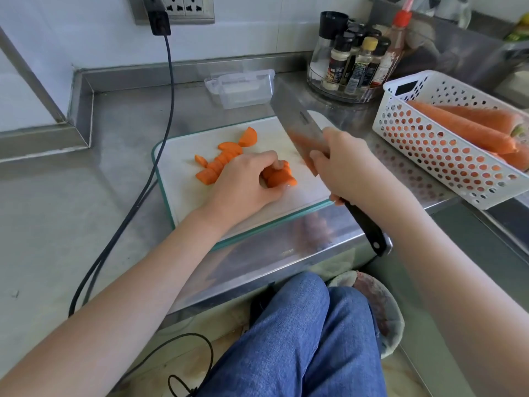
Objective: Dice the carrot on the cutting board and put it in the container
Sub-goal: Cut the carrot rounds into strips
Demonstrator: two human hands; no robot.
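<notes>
My left hand [246, 181] is down on the cutting board [177, 179], fingers curled over a stub of carrot [279, 177] and pinning it to the white surface. My right hand [347, 167] is wrapped round the cleaver [297, 121] where blade meets handle, and the blade hangs in the air, tilted, its broad face slanting away toward the far left. The blade looks blurred, so I can't place its edge exactly.

Here's what matters: the stub sits just to the right of my left fingertips, and the cleaver is to the right of the stub, above it and a little further back. So the blade comes down on the stub's free right end, with my curled knuckles as the fence on the left. The stub is short and chunky, its long axis running roughly left to right, so I judge a cut across it is next.

Cut pieces [220, 161] lie scattered behind my left hand, trailing toward the far side of the board. They're still half-rounds and wedges, not true dice, I'd say.

The clear container [243, 91] waits beyond the board against the back ledge, holding no carrot that I can see. Over on the right, a white basket [429, 156] holds whole carrots [469, 128].
</notes>
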